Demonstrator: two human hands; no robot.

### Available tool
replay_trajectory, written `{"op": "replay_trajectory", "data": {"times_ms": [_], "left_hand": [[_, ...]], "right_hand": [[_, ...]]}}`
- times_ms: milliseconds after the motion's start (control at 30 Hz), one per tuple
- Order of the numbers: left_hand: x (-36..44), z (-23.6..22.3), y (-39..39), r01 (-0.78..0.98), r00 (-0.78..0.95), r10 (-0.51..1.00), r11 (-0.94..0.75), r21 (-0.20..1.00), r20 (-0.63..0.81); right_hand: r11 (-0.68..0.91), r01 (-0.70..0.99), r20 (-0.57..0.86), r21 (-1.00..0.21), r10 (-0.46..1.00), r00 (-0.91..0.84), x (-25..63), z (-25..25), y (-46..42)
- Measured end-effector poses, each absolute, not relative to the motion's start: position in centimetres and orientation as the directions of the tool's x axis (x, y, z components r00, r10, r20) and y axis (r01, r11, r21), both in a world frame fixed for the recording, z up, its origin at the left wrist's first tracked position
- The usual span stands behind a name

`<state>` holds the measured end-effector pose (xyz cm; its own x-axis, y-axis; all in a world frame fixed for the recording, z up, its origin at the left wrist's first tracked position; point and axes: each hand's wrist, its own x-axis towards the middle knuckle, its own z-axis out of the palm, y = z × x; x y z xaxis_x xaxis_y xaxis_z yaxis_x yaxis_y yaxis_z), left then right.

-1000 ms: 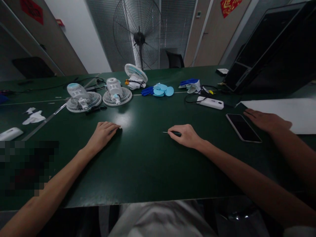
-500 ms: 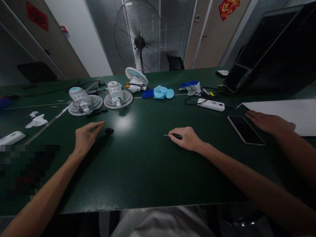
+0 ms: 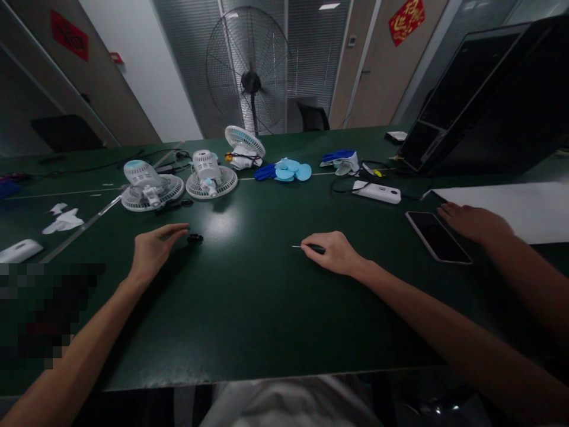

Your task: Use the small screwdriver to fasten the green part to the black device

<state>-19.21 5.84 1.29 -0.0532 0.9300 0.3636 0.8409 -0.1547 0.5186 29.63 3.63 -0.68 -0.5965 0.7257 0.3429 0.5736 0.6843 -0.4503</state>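
Note:
In my right hand [image 3: 335, 254] is a small screwdriver [image 3: 317, 248] with a dark handle, its thin metal shaft pointing left just over the table. The fingers are closed around the handle. My left hand [image 3: 153, 248] is held over the left part of the table, thumb and forefinger brought together in a pinch. Whether anything tiny is between those fingertips, I cannot make out. Just right of them lies a small black part [image 3: 194, 238], apart from the fingers as far as I can see.
Along the back of the green table [image 3: 249, 320] are several white fans [image 3: 207, 178], light-blue fan blades [image 3: 292, 170] and blue-white gloves [image 3: 340, 161]. A white power strip [image 3: 377, 191], a phone [image 3: 439, 237] and another person's hand [image 3: 475, 222] on white paper [image 3: 524, 204] are at right.
The view has tilted slightly, so everything sits a little lower in the picture. Both my hands keep nearly the same pose, and the screwdriver stays in the right one.

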Motion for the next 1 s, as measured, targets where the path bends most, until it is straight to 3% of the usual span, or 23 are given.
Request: {"op": "replay_trajectory", "data": {"times_ms": [200, 533, 1000], "left_hand": [[-19.5, 1.0, 6.8, 0.809, 0.187, 0.92, -0.343, 0.478, 0.344], [-20.0, 1.0, 7.0, 0.749, 0.092, 0.983, -0.173, 0.64, 0.159], [-21.1, 1.0, 7.4, 0.719, 0.162, 0.979, -0.201, 0.665, 0.121]], "right_hand": [[0.682, 0.598, 0.344, -0.422, 0.73, -0.59, 29.5, -0.4, 3.5], [0.684, 0.59, 0.347, -0.429, 0.728, -0.592, 29.5, -0.5, 3.5], [0.681, 0.596, 0.328, -0.425, 0.73, -0.6, 29.5, -0.1, 3.3]]}}
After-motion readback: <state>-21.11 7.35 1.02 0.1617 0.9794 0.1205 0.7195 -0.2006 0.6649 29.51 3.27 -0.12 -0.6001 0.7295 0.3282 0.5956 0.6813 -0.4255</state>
